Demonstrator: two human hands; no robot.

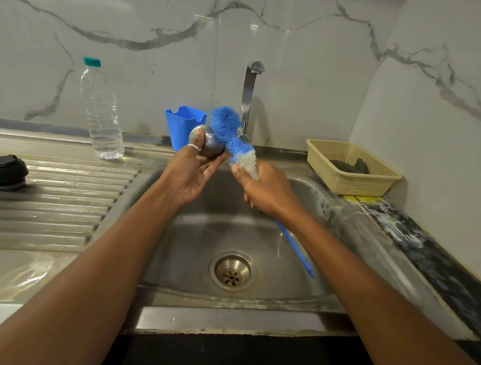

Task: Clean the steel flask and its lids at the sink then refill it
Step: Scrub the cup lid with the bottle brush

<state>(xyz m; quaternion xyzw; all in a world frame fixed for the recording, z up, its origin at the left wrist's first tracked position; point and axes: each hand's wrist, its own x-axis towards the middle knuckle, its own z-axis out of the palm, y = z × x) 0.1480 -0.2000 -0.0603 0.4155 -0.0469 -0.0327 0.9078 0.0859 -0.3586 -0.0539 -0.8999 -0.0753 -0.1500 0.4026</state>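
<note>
Over the steel sink [304, 193] my left hand [192, 171] holds a round steel lid [209, 144], thumb on its top and fingers under it. My right hand [264, 191] grips a bottle brush [231, 132] at the white base of its bristles. The blue bristle head touches the lid's right side, and the blue handle sticks out below my wrist. A black inner lid [4, 171] lies on the ribbed drainboard at the far left. The flask body is not in view.
A clear plastic water bottle [101, 111] with a green cap stands on the drainboard. A blue plastic holder [182, 126] sits behind the lid by the tap [249, 96]. A beige basket [349, 169] holding a dark scrubber sits at the sink's right corner. The drain [232, 271] is open.
</note>
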